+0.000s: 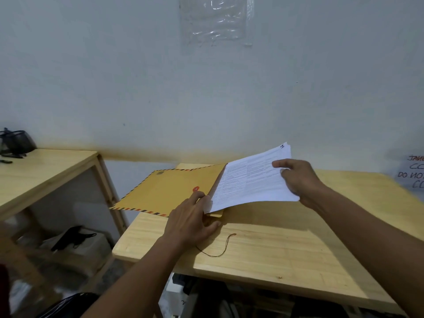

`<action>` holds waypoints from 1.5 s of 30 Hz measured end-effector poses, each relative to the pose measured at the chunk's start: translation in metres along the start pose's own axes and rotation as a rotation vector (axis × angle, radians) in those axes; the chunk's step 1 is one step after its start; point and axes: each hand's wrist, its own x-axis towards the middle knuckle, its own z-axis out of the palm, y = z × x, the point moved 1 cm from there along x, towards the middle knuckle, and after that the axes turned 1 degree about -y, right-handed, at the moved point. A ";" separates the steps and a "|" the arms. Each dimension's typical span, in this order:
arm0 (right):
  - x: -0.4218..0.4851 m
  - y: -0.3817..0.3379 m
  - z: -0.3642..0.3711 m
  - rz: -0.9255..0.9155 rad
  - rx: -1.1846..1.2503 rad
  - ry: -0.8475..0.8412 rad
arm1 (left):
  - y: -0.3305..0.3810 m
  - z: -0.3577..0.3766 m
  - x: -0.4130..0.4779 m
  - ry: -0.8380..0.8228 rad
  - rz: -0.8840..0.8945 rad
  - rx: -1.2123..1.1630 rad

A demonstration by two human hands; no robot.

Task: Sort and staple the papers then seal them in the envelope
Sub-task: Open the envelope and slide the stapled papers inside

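Forearms reach in from the near edge, and the left hand [192,222] is pinning the mouth of the envelope [165,193] down on the table [275,253], fingers spread flat, closed round nothing. Over on the right, the right hand [298,180] pinches the far-right edge of the papers [250,182], thumb on top, fingers under. That sheaf is light and floppy; it sags unless held near an edge and fed in square, so I'd say a hold at the trailing edge suits it. Its leading edge points left, into the envelope's opening, long axis running left to right, tilted up toward the right. Stiff manila envelope, lying flat, long axis the same way, its far-left end overhanging the table's edge. A loose string [220,247] curls on the wood near the left wrist, ready for sealing.
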 end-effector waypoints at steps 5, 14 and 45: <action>-0.005 0.005 0.038 0.021 0.094 -0.119 | -0.002 0.002 -0.001 0.018 0.016 -0.058; -0.004 -0.029 0.046 0.093 -0.066 -0.396 | -0.009 -0.005 0.000 0.007 -0.015 -0.122; -0.008 -0.027 0.132 -0.054 -0.292 -0.426 | -0.003 -0.019 -0.014 0.085 0.011 -0.254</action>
